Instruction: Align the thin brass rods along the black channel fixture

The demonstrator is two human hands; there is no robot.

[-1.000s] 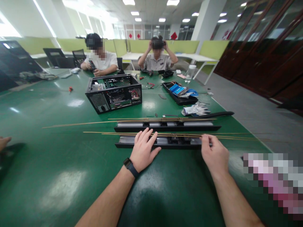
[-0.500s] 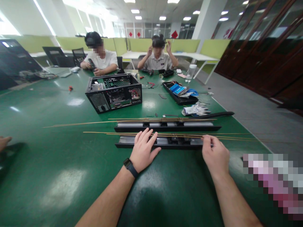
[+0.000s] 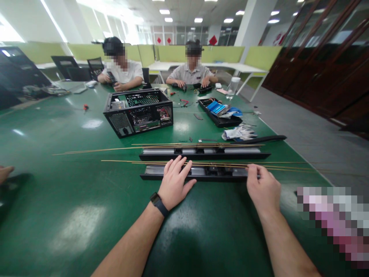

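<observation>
Two long black channel-shaped rails lie parallel on the green table. My left hand [image 3: 176,181] rests with fingers spread over the near rail [image 3: 198,177], left of its middle. At that rail's right end, my right hand [image 3: 263,188] pinches one of the thin brass-coloured rods [image 3: 230,166] running lengthwise above it. Some of these rods stick out past the rail on both sides. Across the far rail [image 3: 204,156] lie more thin rods [image 3: 100,149], reaching out to the left. Dark blocks [image 3: 211,169] sit inside the near channel.
Behind the rails stands an open black computer case [image 3: 138,113]. To its right are a black tray [image 3: 223,122] with blue items, white gloves [image 3: 239,133] and a clear bottle [image 3: 232,88]. Two people sit across the table [image 3: 57,184]; another person's hand [image 3: 5,173] shows at the left edge.
The person opposite in the striped shirt has lowered both hands from the head to the table. My hands and the rods have hardly moved.
</observation>
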